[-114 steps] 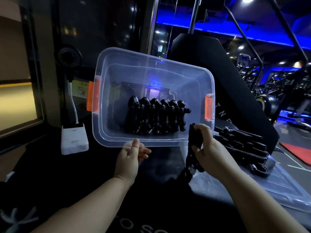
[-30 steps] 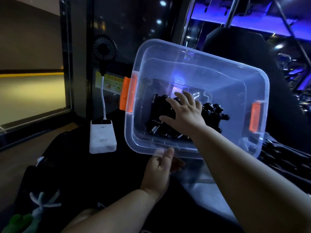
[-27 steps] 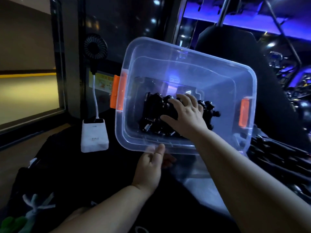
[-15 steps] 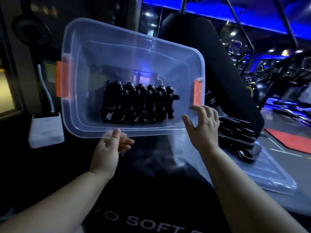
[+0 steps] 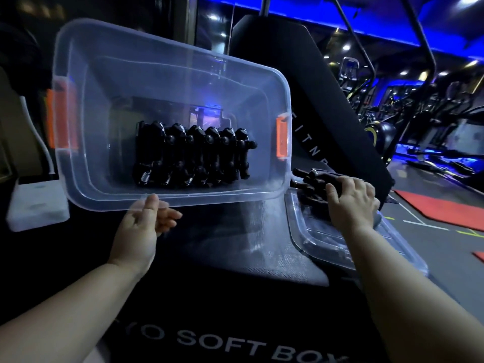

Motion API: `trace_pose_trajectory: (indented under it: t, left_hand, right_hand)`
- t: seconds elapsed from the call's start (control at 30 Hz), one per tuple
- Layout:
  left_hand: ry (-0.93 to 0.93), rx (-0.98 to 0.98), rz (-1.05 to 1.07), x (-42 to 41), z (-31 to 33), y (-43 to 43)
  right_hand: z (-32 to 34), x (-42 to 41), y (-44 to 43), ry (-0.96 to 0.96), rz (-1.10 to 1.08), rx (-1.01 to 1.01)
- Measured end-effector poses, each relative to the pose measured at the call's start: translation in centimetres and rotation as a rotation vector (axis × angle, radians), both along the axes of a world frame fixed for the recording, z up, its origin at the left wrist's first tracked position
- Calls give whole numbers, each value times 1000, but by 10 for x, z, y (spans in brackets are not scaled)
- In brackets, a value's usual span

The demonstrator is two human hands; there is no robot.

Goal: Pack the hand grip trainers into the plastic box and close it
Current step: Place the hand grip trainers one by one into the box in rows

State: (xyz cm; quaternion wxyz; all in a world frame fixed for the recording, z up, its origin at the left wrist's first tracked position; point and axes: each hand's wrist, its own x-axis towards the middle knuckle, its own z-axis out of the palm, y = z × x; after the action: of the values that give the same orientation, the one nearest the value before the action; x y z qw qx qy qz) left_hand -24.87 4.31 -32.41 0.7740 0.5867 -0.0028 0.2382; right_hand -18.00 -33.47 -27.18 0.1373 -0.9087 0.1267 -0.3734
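A clear plastic box [image 5: 110, 189] with orange latches is tipped up so its opening faces me. Several black hand grip trainers [image 5: 193, 155] stand in a row on its lower wall. My left hand [image 5: 142, 226] holds the box's near rim, thumb over the edge. To the right, a pile of loose black trainers [image 5: 310, 179] lies on the clear lid [image 5: 330, 242]. My right hand [image 5: 352, 199] is on that pile, fingers curled over one trainer.
Box and lid sit on a black padded surface [image 5: 235, 297] printed with white letters. A white power bank [image 5: 36, 205] with a cable stands at the left. A black slanted pad [image 5: 314, 82] rises behind; gym machines fill the right background.
My right hand set a trainer in the box's row, came out, and moved right and down onto the pile on the lid. My left hand kept its hold on the rim.
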Motion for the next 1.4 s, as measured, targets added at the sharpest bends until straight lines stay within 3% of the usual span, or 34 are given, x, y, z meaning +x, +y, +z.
trace_pose_trajectory:
  t: [0.13, 0.37, 0.6, 0.93, 1.17, 1.4]
  left_hand:
    - [1, 18, 32, 3, -3, -1]
    - [-5, 22, 52, 1, -2, -3]
    - [-11, 12, 68, -1, 1, -5]
    - [-21, 19, 64, 1, -2, -4]
    - [-23, 21, 59, 2, -3, -3]
    - [-21, 26, 42, 2, -4, -2]
  right_hand:
    - [8, 15, -15, 5, -21, -46]
    - [11, 36, -21, 243, -89, -57]
    - [14, 50, -19, 264, -124, -27]
    - [22, 44, -19, 63, -163, 98]
    - [17, 21, -6, -278, -1, 278]
    - [6, -10, 18, -405, 90, 411]
